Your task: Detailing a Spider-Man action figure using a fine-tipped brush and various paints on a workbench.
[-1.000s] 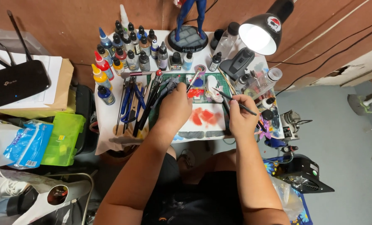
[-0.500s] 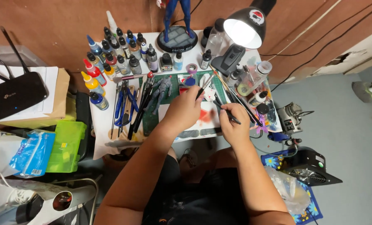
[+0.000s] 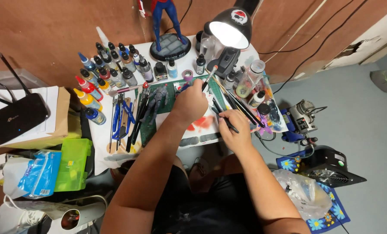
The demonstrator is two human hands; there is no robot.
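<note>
Gripping a thin brush (image 3: 209,79), the left hand (image 3: 192,102) was closed round its handle, long axis tilting up and away toward the lamp (image 3: 230,27). Right hand (image 3: 233,125) sat just beside it, nearer the body, pinched shut on a dark brush (image 3: 223,117) over the red-stained paper (image 3: 202,125); paint bottles (image 3: 111,73) stood off to the left

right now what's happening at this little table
A person sits at a small white table crowded with paint bottles under a lit desk lamp. The left hand holds a paintbrush with its tip up toward the lamp. The right hand grips a dark brush low over paper smeared with red paint. A grey figurine lies on the green cutting mat beside the left hand, apart from both hands.
</note>
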